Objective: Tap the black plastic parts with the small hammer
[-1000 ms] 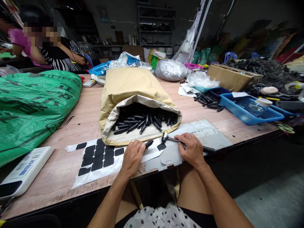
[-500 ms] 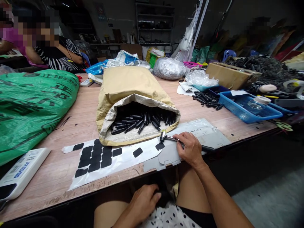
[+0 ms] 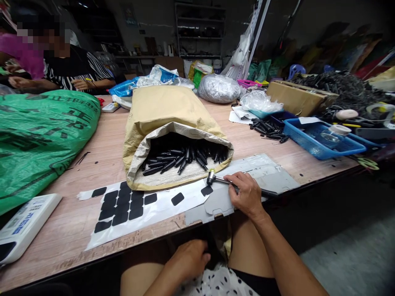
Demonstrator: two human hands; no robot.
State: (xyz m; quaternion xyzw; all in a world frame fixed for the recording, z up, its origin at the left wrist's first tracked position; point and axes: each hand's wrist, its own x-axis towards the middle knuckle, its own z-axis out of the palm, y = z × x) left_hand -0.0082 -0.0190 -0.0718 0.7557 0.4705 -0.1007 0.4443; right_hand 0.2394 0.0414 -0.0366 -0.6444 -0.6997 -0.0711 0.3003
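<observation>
Soft light from above falls evenly on your tabletop point(image 3: 108, 139) and right hand point(image 3: 247, 191), while your left hand point(image 3: 191, 259) looks dimmer below the table edge and the back wall point(image 3: 162, 18) sinks into darkness. Small glints show on the silvery plastic bag point(image 3: 219, 88) and your hammer point(image 3: 211, 177). Wide-angle distortion stretches the green sack point(image 3: 46, 139) at left, and blocky pixels point(image 3: 46, 35) cover part of a co-worker point(image 3: 77, 65).

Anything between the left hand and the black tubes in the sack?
Yes. The left hand is below the table edge; that edge, the white sheet and the sack's lower rim lie between it and the black tubes. The sack's mouth is open, and the hammer in the right hand is off to the right.
</observation>
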